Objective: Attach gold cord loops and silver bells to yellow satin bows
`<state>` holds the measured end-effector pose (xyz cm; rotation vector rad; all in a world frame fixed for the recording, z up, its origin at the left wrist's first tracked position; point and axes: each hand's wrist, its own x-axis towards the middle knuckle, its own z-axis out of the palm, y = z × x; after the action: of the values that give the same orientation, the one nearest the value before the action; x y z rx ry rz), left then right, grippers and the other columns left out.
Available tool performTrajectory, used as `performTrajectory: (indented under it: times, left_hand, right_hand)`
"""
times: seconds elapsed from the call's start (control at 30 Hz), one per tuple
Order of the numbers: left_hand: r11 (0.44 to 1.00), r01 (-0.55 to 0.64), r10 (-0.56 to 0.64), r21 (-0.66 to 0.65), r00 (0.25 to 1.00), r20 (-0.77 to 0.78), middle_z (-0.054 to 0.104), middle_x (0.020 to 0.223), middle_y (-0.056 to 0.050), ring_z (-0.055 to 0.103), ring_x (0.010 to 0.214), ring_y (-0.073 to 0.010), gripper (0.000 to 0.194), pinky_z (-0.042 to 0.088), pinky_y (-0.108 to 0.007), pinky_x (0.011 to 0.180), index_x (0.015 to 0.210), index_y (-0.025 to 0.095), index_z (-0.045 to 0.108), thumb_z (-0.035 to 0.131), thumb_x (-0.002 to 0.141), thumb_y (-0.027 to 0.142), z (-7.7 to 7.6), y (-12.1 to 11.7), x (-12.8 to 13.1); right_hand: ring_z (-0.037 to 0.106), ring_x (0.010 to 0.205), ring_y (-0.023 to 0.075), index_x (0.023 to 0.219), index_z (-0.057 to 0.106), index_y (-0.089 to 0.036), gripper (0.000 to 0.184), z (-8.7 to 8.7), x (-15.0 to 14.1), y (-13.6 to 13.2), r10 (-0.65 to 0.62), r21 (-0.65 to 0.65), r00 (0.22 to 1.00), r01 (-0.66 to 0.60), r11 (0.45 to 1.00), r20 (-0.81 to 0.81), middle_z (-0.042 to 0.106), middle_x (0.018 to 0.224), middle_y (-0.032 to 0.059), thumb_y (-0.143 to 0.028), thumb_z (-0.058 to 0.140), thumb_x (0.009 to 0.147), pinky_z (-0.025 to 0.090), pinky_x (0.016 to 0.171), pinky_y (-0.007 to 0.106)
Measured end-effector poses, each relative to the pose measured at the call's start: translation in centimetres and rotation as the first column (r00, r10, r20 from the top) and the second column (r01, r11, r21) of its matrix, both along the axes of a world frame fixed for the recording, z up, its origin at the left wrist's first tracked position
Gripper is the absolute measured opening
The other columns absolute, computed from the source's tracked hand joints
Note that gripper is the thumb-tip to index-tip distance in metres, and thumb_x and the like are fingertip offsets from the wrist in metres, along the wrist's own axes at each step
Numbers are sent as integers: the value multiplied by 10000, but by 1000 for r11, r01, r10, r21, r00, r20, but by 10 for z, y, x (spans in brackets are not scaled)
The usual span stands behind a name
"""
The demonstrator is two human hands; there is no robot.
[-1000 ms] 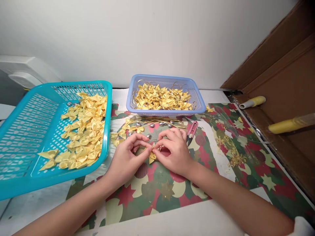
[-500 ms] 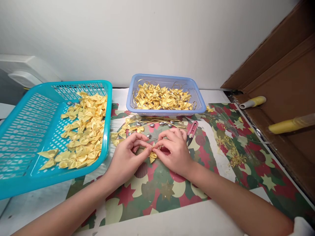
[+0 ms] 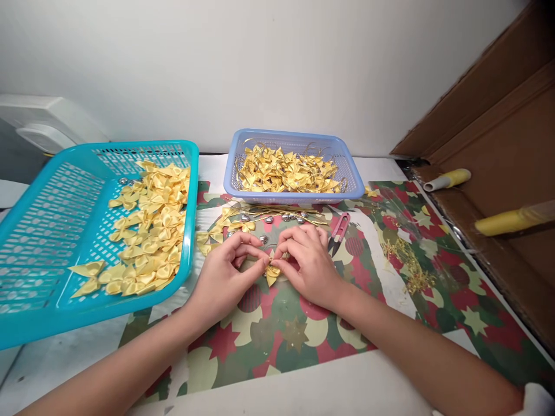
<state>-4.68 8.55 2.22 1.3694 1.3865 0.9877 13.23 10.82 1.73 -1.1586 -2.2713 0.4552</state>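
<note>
A yellow ribbon bow [image 3: 272, 275] hangs between my two hands above the patterned sheet. My left hand [image 3: 229, 268] is closed in a pinch at the top of the bow, on its left side. From the other side my right hand [image 3: 309, 263] pinches the same spot, its fingers curled. The fingertips nearly meet, and any cord between them is too small to make out clearly. Just beyond the hands lie several silver jingle bells [image 3: 269, 219], gold cords [image 3: 307, 215] and a few loose bows [image 3: 215, 232]. Pink-handled thread snips [image 3: 339, 232] rest past my right hand.
A turquoise basket [image 3: 189, 242] with many yellow bows and some bells stands on the left. At the back, a blue-violet basket [image 3: 295, 197] holds bows with gold cords. Gold cord scraps [image 3: 411, 268] lie on the right, near a cardboard wall [image 3: 494, 121] with yellow-wrapped tubes [image 3: 448, 179].
Both hands keep their pinch at nearly the same place. The bow shows a little more below the fingertips, and the whole view has shifted slightly.
</note>
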Motion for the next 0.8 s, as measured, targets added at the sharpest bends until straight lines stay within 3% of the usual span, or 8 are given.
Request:
performTrajectory:
  times: [0.17, 0.5, 0.8]
  left_hand:
    - [1000, -11, 11, 0, 1000, 16, 688, 811, -15, 697, 784, -174, 169, 510, -264, 687, 884, 195, 550, 664, 770, 247, 0, 0, 1]
    - [1000, -4, 6, -28, 999, 41, 677, 811, -8, 680, 787, -164, 176, 502, -266, 693, 900, 193, 542, 664, 782, 240, 0, 0, 2]
    - [1000, 18, -17, 15, 998, -56, 652, 841, -11, 678, 802, -176, 142, 496, -292, 704, 900, 194, 552, 638, 796, 236, -2, -1, 0]
  right_hand:
    - [489, 1002, 206, 844, 603, -212, 85, 1, 0, 1, 29, -40, 999, -27, 999, 42, 647, 1042, 37, -231, 569, 920, 262, 881, 373]
    - [491, 1012, 214, 878, 612, -213, 64, -2, 1, 1, 33, 4, 999, -33, 999, 18, 642, 1044, 43, -275, 626, 884, 270, 898, 379]
    - [485, 1004, 197, 856, 596, -202, 44, 0, 2, 0, 58, -18, 998, -58, 998, 9, 640, 1043, 29, -229, 598, 891, 269, 894, 376]
